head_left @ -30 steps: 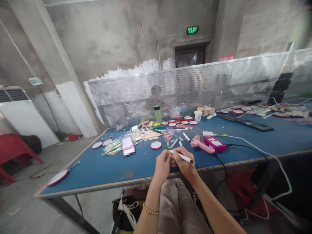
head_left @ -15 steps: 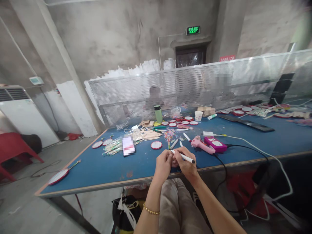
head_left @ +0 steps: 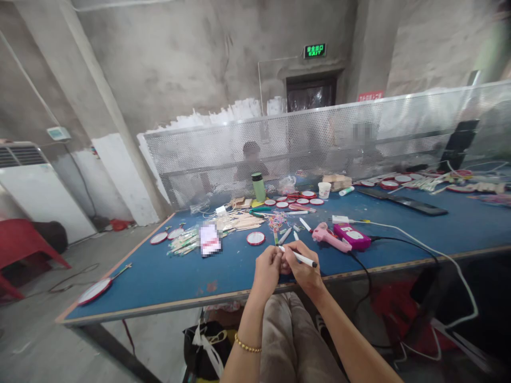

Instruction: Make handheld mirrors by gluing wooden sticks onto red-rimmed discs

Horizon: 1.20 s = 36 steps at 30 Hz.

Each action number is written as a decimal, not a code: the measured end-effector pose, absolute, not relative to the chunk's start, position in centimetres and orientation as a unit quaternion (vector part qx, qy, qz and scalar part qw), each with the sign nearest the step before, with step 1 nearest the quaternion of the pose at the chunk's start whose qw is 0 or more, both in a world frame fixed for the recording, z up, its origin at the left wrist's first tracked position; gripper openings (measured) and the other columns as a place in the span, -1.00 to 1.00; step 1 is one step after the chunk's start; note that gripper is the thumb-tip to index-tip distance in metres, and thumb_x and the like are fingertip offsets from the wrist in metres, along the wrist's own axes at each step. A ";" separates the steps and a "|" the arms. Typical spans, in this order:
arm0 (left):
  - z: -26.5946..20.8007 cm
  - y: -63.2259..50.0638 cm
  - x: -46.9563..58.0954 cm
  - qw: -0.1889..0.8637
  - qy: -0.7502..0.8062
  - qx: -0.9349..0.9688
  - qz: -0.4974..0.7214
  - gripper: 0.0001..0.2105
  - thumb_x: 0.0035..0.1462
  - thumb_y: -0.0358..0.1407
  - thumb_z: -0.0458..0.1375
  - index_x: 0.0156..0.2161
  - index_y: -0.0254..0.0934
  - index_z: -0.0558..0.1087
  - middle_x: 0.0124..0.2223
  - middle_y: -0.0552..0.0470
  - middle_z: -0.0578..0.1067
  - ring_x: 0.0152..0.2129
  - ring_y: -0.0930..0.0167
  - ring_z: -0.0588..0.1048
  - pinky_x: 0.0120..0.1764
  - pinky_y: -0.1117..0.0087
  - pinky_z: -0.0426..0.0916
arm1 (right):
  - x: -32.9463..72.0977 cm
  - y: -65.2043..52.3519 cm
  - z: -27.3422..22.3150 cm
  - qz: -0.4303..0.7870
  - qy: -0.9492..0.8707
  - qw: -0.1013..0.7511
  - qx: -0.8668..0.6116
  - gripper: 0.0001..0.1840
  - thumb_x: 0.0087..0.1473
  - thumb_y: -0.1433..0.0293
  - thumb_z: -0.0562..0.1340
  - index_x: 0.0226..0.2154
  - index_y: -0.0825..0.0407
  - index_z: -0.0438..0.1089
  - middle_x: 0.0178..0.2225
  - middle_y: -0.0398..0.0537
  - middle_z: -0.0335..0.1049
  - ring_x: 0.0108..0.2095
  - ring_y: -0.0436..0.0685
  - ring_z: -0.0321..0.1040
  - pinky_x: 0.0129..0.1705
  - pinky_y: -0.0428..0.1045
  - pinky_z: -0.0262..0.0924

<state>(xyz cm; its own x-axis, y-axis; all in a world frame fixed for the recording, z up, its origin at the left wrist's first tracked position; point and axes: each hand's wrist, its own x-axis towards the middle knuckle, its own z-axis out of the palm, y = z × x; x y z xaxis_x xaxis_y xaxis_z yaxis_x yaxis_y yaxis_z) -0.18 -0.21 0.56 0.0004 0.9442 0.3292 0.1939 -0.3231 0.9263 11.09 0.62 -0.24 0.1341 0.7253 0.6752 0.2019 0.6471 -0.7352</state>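
Note:
My right hand (head_left: pixel 305 270) is closed around a white marker (head_left: pixel 302 257) with a black end, its tip pointing left toward my other hand. My left hand (head_left: pixel 267 267) pinches a small wooden stick (head_left: pixel 275 236) with a green-coloured part, held upright near the table's front edge. The marker's tip meets the stick or comes very close to it; my fingers hide the exact spot. Just beyond lie other markers (head_left: pixel 285 235) and a pile of small colourful loops (head_left: pixel 277 219). A round white disc with a red rim (head_left: pixel 255 238) rests to the left.
A pink glue gun (head_left: pixel 331 238) and a purple box (head_left: pixel 352 237) with cables lie right of my hands. To the left are a phone (head_left: pixel 210 239), wooden sticks (head_left: pixel 241 219) and bagged sticks (head_left: pixel 183 240). A green bottle (head_left: pixel 258 188) and paper cup (head_left: pixel 324 190) stand farther back.
Almost nothing differs. Both hands keep their hold on the marker and the stick, and the view has shifted very slightly.

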 end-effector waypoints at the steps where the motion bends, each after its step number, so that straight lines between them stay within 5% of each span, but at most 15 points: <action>1: 0.6 -0.2 -0.2 0.348 0.465 0.615 0.533 -0.81 0.06 -0.20 0.06 -0.49 -0.27 0.29 -0.55 0.14 0.30 -0.56 0.49 0.26 -0.48 0.50 0.18 | 11.1 0.6 -0.2 0.197 -0.627 0.657 -0.371 -0.76 0.11 0.26 0.16 -0.52 0.01 0.36 -0.62 -0.17 0.39 -0.63 0.00 0.33 -0.55 -0.13 0.27; 21: 0.3 0.0 -0.3 0.340 0.467 0.620 0.531 -0.79 0.06 -0.18 0.07 -0.47 -0.29 0.32 -0.53 0.12 0.32 -0.54 0.49 0.27 -0.46 0.50 0.19 | 11.1 0.6 -0.1 0.186 -0.630 0.662 -0.362 -0.77 0.11 0.28 0.15 -0.51 0.02 0.37 -0.62 -0.17 0.39 -0.64 -0.01 0.32 -0.56 -0.13 0.25; 28: 0.6 -0.3 0.1 0.446 0.429 0.564 0.546 -0.74 -0.02 -0.10 0.14 -0.47 -0.27 0.28 -0.54 0.16 0.29 -0.60 0.49 0.31 -0.50 0.43 0.38 | 11.1 0.4 0.0 0.156 -0.613 0.682 -0.368 -0.78 0.10 0.32 0.16 -0.53 0.01 0.35 -0.65 -0.19 0.37 -0.64 -0.02 0.31 -0.55 -0.14 0.24; 36: 0.4 0.0 -0.1 0.435 0.431 0.569 0.549 -0.72 -0.02 -0.08 0.17 -0.47 -0.27 0.30 -0.52 0.15 0.30 -0.58 0.48 0.32 -0.49 0.42 0.42 | 11.2 0.9 -0.6 0.166 -0.624 0.671 -0.364 -0.78 0.13 0.31 0.16 -0.51 0.02 0.36 -0.62 -0.17 0.39 -0.62 -0.01 0.34 -0.53 -0.13 0.26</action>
<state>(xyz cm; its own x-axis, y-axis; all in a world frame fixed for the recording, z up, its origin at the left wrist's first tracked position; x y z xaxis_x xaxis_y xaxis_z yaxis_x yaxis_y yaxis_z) -0.08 -0.05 0.35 0.0257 0.9678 0.2502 0.0130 -0.2506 0.9680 11.18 0.89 -0.60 0.1658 0.6765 0.7175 0.2316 0.6805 -0.6952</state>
